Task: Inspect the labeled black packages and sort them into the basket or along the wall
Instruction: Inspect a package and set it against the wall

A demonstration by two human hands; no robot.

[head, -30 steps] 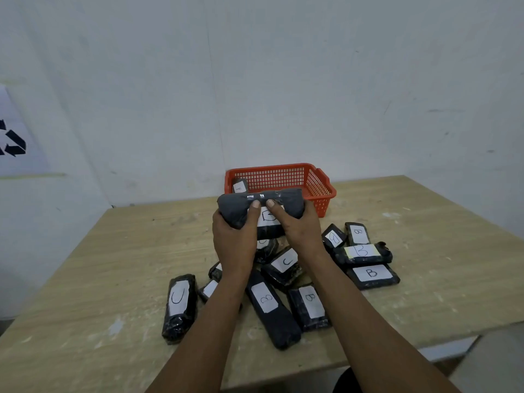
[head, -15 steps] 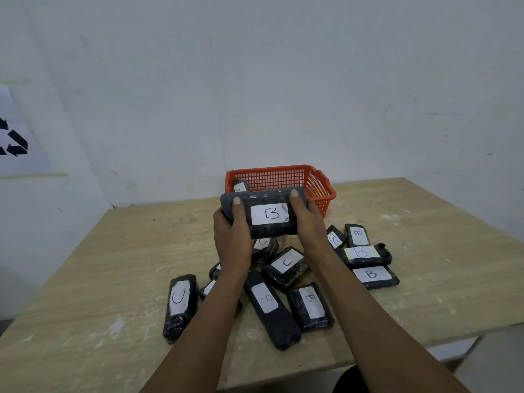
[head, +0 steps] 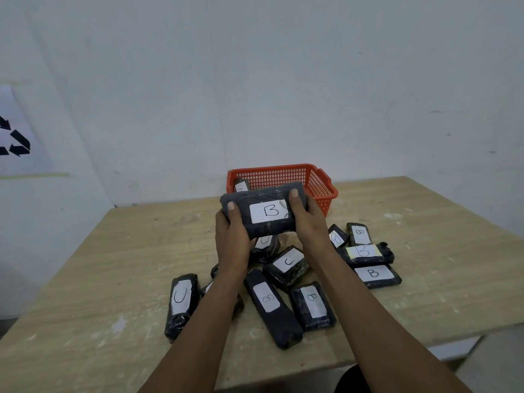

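Note:
Both hands hold one black package (head: 265, 226) with a white label reading B, raised above the table and label facing me. My left hand (head: 231, 242) grips its left end, my right hand (head: 309, 222) its right end. Behind it stands an orange basket (head: 320, 184) against the wall, with one labeled package (head: 241, 185) leaning inside. Below my hands lies a pile of several black packages: a C package (head: 287, 265), a long B package (head: 272, 307), a B package (head: 312, 306), a C package (head: 181, 303) at the left, and B packages (head: 374, 275) at the right.
The wooden table (head: 113, 265) meets a white wall (head: 283, 95) at the back. A paper sign with black arrows (head: 17, 137) hangs on the left wall. The table's front edge is close to me, with floor at the lower right.
The package has been turned in my hands so the B label faces me fully; a second ago its label was tipped down and half hidden by my thumbs.

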